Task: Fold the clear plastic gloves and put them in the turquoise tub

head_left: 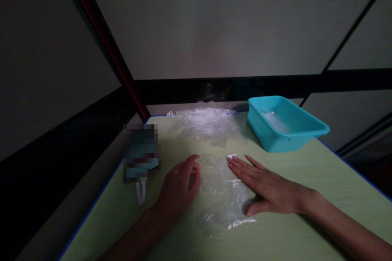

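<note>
A thin, see-through plastic glove seems to lie flat on the table in front of me; its outline is faint. My right hand rests palm down on its right side, fingers stretched out and thumb apart. At its upper left edge is my left hand, with fingers curled and thumb and forefinger brought together on what looks like the plastic's edge. Beyond both hands, a loose pile of similar clear plastic gloves shows rounded, finger-like ends.
A turquoise plastic basin stands at the back right, with some clear plastic inside. On the left lies a phone, partly blurred out, with a white strap. The pale green table has blue edging and meets a wall behind.
</note>
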A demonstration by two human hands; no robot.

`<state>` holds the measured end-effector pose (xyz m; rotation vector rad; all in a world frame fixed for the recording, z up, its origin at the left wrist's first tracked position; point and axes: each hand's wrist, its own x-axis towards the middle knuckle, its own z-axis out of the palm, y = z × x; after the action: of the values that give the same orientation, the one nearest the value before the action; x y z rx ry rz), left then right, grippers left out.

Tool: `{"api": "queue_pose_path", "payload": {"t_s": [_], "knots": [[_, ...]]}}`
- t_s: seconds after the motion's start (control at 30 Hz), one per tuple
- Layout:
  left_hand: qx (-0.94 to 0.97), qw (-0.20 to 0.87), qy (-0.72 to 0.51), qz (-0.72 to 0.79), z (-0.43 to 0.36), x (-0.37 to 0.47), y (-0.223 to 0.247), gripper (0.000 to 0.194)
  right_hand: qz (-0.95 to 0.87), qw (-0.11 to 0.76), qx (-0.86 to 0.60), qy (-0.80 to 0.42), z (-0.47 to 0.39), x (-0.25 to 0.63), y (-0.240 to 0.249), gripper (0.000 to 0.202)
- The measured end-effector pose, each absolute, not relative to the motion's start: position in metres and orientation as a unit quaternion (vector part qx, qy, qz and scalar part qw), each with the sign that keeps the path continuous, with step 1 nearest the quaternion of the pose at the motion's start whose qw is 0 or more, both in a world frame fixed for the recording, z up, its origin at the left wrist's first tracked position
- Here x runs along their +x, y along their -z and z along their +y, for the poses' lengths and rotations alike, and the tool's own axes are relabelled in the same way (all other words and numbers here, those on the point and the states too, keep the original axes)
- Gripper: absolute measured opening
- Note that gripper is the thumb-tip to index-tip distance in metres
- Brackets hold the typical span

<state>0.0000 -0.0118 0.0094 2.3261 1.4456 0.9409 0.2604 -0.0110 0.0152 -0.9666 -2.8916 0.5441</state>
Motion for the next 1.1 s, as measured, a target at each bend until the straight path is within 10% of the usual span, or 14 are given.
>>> {"api": "queue_pose_path", "payload": {"t_s": [0.8,1.1], "knots": [[0.815,0.077,-0.325,0.474,-0.013,-0.002,-0.007,0.024,-0.931,0.056,-0.293,-0.209,-0.009,0.263,-0.022,0.091],[0.924,0.077,-0.164,0.338,-0.029,0.01,-0.013,0.061,-0.923,0.051,-0.304,-0.231,-0.012,0.26,-0.027,0.096]]}}
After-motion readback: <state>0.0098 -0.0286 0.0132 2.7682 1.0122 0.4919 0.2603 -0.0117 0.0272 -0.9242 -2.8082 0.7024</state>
